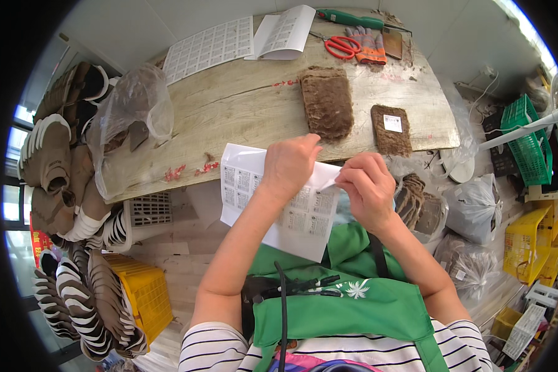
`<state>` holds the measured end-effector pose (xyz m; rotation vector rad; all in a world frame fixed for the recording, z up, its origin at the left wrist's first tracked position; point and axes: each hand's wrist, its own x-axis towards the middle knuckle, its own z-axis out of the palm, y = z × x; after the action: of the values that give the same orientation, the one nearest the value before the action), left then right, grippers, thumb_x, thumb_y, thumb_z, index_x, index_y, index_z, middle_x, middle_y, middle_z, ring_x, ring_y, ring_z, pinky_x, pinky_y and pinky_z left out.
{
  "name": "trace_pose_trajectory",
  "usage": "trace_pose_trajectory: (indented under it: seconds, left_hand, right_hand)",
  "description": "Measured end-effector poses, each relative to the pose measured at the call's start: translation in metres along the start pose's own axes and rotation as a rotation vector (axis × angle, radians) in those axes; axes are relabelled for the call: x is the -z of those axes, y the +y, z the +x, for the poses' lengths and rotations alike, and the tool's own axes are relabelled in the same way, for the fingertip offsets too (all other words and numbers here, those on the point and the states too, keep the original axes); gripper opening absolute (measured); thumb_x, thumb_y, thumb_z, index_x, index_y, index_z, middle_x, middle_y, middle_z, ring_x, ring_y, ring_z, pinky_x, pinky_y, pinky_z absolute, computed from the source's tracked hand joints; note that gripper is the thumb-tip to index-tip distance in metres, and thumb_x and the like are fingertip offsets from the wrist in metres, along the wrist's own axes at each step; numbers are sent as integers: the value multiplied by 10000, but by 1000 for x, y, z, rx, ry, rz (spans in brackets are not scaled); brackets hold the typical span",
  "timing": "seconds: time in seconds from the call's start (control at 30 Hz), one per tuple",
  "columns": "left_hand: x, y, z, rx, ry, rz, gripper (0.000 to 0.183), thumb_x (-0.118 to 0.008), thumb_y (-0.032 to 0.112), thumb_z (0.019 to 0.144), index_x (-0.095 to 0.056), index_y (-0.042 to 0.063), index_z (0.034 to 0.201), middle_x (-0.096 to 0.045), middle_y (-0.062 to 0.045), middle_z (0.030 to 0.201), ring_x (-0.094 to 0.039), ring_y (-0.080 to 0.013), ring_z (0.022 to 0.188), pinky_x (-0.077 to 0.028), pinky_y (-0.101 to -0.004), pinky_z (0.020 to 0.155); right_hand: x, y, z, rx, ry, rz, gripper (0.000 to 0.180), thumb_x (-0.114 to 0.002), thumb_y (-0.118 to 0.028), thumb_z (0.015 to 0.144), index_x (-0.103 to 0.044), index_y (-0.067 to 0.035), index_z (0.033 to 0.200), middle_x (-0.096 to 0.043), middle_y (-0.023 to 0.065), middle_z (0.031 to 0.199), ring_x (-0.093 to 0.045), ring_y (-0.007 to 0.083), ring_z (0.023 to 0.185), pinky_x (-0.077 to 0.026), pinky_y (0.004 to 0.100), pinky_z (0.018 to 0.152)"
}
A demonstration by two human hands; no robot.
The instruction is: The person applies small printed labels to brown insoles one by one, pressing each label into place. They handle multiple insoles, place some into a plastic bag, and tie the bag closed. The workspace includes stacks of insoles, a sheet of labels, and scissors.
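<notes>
A white sheet of printed labels [302,218] hangs at a tilt between the table's front edge and my lap. My right hand [367,190] pinches its upper right corner, where the paper is bent. Over the sheet's upper edge, my left hand [290,162] has its fingers curled; whether they grip anything is hidden. Beyond my left hand lies a stack of brown fuzzy fabric pieces [326,103]. To the right, near the table edge, a smaller brown fuzzy piece [391,135] bears a white label [392,123].
The wooden table [232,109] carries more label sheets [209,46], red-handled scissors [342,47], work gloves [371,46] and a green electric tool [351,19]. Shoe parts [81,297] and a yellow crate [144,293] stand at left. Plastic bags [474,209] lie on the right floor.
</notes>
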<state>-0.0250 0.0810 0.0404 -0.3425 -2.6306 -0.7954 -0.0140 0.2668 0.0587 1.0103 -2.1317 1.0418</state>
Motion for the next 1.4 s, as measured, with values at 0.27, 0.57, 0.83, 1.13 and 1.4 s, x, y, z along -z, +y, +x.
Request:
trace_pose_trajectory:
  seconds: [0.27, 0.57, 0.83, 1.13, 1.4]
  left_hand:
    - [-16, -9, 16, -38, -25, 59, 439, -747, 95, 757, -633, 118, 1180, -539, -75, 1150, -645, -286, 862, -538, -399, 682]
    - [-44, -21, 16, -81, -14, 83, 371, -608, 12, 790, -655, 104, 1146, -527, -98, 1194, -607, -277, 895, -566, -387, 669]
    - [-42, -24, 16, -47, -29, 56, 352, -641, 23, 783, -652, 103, 1126, -536, -81, 1194, -608, -260, 911, -565, -383, 671]
    - [-39, -26, 20, 23, -66, -54, 728, -733, -7, 723, -414, 58, 1374, -533, -121, 1264, -603, -336, 1059, -534, -402, 802]
    - [-40, -24, 24, 25, -153, 54, 750, -710, 17, 754, -388, 52, 1430, -482, -108, 1218, -618, -309, 972, -529, -402, 771]
  right_hand:
    - [2, 44, 45, -596, 122, 282, 87, -698, -13, 804, -629, -3, 856, -631, 45, 758, -549, 116, 662, -437, 263, 609]
    - [-59, 128, 63, -683, -81, 142, 124, -738, -101, 786, -689, -46, 886, -710, 62, 784, -668, 161, 700, -512, 302, 651]
    - [-71, 136, 68, -656, -114, 79, 125, -736, -48, 795, -686, -22, 906, -677, 19, 745, -586, 75, 647, -479, 254, 604]
    - [-67, 127, 69, -692, -112, 38, 169, -772, -99, 768, -696, -21, 898, -694, 33, 749, -611, 90, 647, -497, 257, 618]
    - [-68, 128, 67, -715, -98, 21, 177, -772, -122, 768, -702, -26, 898, -701, 46, 755, -629, 103, 658, -503, 270, 626]
